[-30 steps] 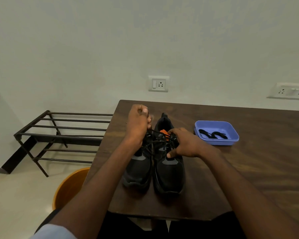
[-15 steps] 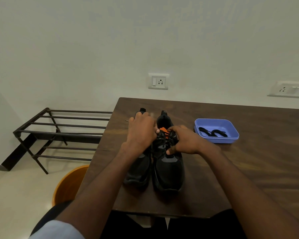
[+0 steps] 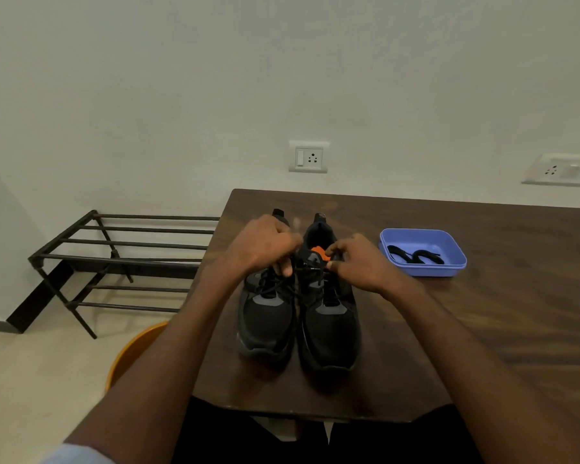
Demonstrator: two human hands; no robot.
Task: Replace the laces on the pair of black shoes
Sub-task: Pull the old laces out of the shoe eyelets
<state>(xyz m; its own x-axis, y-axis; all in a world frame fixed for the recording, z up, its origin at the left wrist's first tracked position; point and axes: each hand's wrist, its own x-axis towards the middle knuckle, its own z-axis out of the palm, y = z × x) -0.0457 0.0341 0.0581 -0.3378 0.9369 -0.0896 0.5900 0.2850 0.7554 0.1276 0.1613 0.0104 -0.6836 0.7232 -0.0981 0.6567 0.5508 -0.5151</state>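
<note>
A dark wood-grain table (image 3: 482, 313) fills the right and middle of the view, its near left corner cut at an angle. To its left on the pale floor stands a black metal shoe rack (image 3: 121, 259) of thin horizontal bars, and nearer, under the table's left edge, curves the rim of a round orange bin (image 3: 131, 349).

Near the table's left end sit the black shoes (image 3: 298, 316) side by side, touching, toes toward the person, heels far. They are matte mesh with grey patches by the eyelets; an orange tab shows inside the right one.

To the right of the shoes, apart from them, lies a shallow blue plastic tray (image 3: 449, 267), rectangular with rounded corners. In it lie black spare laces (image 3: 416, 256), loosely coiled.

Both forearms reach in from the near edge. The left hand (image 3: 265, 246) is fisted above the left shoe's collar, fingers curled around a black lace (image 3: 310, 267) that runs across to the right shoe. The right hand (image 3: 359, 262) rests over the right shoe's tongue, thumb and fingertips pinching the same lace at the top eyelets.
</note>
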